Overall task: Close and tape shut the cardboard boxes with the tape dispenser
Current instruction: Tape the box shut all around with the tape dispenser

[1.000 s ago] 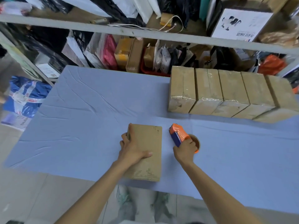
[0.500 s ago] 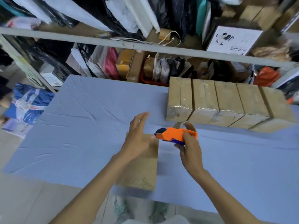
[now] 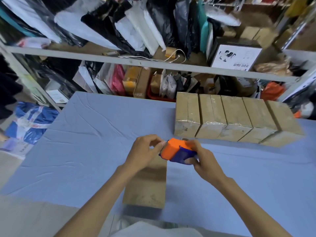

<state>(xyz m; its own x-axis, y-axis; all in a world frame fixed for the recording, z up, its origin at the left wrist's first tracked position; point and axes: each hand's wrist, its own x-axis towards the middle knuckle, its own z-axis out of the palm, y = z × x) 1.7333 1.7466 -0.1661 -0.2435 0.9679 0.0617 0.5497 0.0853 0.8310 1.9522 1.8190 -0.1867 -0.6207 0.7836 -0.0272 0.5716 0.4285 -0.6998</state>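
A flat brown cardboard box point(image 3: 147, 187) lies on the blue table near the front edge, its far end hidden under my hands. Above it my right hand point(image 3: 204, 159) grips the orange and blue tape dispenser point(image 3: 177, 151). My left hand point(image 3: 145, 151) is at the dispenser's front end with thumb and fingertips curled together there; whether they pinch the tape end is too blurred to tell.
A row of several taped cardboard boxes point(image 3: 229, 122) stands at the back right of the blue table point(image 3: 85, 142). Metal shelving point(image 3: 119, 59) packed with bags and parcels runs behind the table. A blue bag point(image 3: 29, 122) lies on the floor at left.
My left hand left the box top, lifted and moved to the dispenser's front. My right hand raised the dispenser off the table and brought it over the box.
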